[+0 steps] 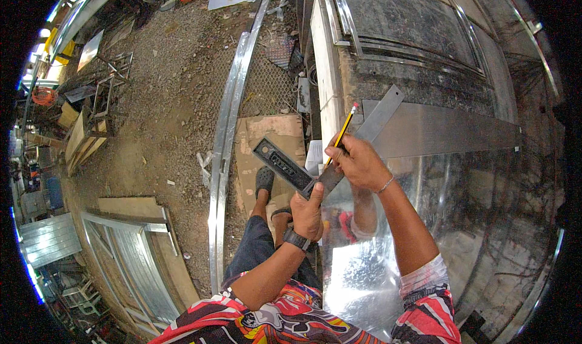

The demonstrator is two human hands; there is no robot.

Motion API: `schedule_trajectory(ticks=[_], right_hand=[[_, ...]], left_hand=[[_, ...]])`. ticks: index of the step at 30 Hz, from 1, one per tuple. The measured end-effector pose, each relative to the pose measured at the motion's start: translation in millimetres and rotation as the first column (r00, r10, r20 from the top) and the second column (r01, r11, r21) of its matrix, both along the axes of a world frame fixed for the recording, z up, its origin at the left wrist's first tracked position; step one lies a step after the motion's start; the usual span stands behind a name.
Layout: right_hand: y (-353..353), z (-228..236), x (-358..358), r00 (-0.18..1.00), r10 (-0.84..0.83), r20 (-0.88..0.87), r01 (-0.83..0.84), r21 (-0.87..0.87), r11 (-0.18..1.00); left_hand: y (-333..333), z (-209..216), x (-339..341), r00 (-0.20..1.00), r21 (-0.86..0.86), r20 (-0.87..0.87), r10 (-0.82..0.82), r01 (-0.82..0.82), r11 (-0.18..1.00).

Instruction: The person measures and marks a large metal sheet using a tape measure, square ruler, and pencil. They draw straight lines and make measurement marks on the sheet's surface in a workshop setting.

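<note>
A try square with a dark handle (282, 165) and a grey steel blade (382, 111) lies aslant over the near left edge of a shiny metal sheet (418, 192). My left hand (308, 212) is closed around the square near the corner where handle and blade meet, thumb on top. Above the blade, my right hand (359, 164) pinches a yellow and black pencil (344, 128), its pink eraser end pointing up and away. The pencil's tip is low by the blade; whether it touches the sheet I cannot tell.
Beyond the sheet lies a duller grey metal strip (448, 128), with framed metal panels (418, 56) farther back. Long metal channels (227, 138) run along the gravel floor to the left. Cardboard (285, 131) lies by my feet. A panel with metal framing (136, 253) rests at lower left.
</note>
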State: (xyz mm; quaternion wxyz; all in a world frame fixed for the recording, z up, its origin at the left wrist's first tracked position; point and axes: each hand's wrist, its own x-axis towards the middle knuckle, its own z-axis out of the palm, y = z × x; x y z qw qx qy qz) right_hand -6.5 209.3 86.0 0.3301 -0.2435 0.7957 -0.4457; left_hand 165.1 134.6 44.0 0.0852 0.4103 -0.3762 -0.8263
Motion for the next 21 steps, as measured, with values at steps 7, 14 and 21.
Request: schedule_trajectory(ticks=[7,14,21], right_hand=[[2.7,5.1,-6.1,0.994,-0.037,-0.102,0.045,0.073,0.996],[2.7,6.1,-4.5,0.996,-0.051,-0.072,0.054,0.039,0.998],[6.4,2.9,-3.6,0.966,-0.249,0.071,0.247,0.03,0.968]], left_hand=[[-0.1,0.0,0.0,1.0,-0.009,0.006,-0.006,0.006,1.0],[0.0,-1.7,-0.7,1.0,0.03,-0.021,0.016,-0.016,0.999],[0.8,0.2,-2.3,0.999,0.01,-0.029,0.04,-0.039,0.999]])
